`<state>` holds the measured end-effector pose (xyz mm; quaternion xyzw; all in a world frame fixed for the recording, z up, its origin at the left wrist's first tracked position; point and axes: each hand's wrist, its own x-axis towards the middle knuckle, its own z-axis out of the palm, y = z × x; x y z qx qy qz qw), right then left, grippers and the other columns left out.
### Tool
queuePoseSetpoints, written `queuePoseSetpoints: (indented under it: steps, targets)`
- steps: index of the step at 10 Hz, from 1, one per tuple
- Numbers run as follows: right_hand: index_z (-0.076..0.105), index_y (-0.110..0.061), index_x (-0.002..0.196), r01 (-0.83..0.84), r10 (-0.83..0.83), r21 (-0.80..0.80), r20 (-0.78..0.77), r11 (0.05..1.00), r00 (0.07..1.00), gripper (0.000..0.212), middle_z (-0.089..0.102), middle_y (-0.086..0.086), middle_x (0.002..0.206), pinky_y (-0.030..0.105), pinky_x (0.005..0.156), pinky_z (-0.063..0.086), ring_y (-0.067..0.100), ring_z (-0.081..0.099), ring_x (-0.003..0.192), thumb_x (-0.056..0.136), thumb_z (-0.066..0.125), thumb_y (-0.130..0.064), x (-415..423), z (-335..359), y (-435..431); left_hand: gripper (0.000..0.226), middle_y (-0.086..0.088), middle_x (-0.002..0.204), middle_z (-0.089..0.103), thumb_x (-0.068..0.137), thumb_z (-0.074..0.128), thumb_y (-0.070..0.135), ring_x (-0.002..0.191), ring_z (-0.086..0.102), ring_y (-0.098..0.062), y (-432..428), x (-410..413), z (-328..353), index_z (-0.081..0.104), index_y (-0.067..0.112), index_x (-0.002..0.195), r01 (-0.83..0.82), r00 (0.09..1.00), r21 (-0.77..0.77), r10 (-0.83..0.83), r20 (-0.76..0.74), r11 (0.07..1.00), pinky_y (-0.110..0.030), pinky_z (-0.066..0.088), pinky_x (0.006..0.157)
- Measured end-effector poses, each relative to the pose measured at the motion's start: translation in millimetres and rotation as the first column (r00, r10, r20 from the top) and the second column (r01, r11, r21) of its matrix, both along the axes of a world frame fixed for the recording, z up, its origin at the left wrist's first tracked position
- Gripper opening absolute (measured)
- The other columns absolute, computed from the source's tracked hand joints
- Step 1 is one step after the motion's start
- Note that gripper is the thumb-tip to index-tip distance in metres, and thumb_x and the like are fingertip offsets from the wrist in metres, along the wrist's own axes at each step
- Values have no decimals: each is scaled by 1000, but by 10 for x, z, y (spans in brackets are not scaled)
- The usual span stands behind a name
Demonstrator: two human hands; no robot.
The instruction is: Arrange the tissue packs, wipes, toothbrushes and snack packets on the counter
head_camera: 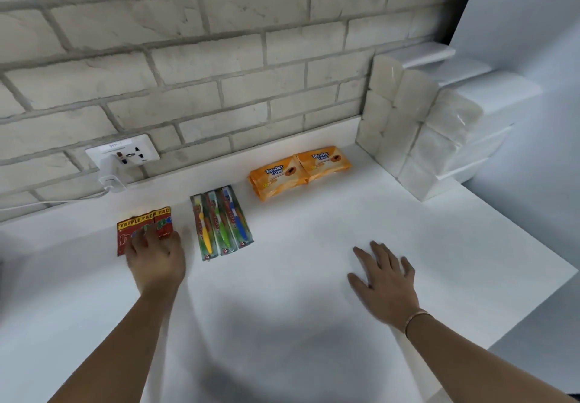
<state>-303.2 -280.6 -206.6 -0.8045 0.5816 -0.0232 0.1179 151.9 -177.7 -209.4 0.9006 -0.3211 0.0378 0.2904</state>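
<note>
Red snack packets [138,225] marked "Triple Pack" lie at the left of the white counter [298,277]. My left hand [157,261] rests on their lower part with fingers laid over them. Beside them lie three packed toothbrushes [221,222], yellow, green and blue, side by side. Two orange wipes packs [299,170] sit near the wall. White tissue packs [417,132] are stacked in the right corner. My right hand [384,283] lies flat on the bare counter with fingers spread, holding nothing.
A wall socket [124,153] with a white plug [111,182] and cable sits on the brick wall behind the snacks. The counter's right edge runs diagonally past the tissue stack. A white wall rises at the right.
</note>
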Motion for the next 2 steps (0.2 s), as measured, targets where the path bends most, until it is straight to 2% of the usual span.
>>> queuePoseSetpoints:
  steps: [1,2]
  targets:
    - [21,-46,157,-25,24,34,42,999,999,66,7,-7,171,47,126,-4,11,-3,157,96,32,-69,-79,23,34,48,-21,142,50,99,46,43,135,38,-40,237,-384,3,54,8,131,58,998,-47,-59,-24,997,-57,35,114]
    - [22,-45,158,-74,70,49,82,996,994,74,6,-9,172,41,127,-5,10,-3,157,89,16,-72,-168,0,147,37,-12,144,50,102,50,37,139,35,-32,425,-781,-19,60,14,130,182,981,-109,-188,-44,977,-53,36,113]
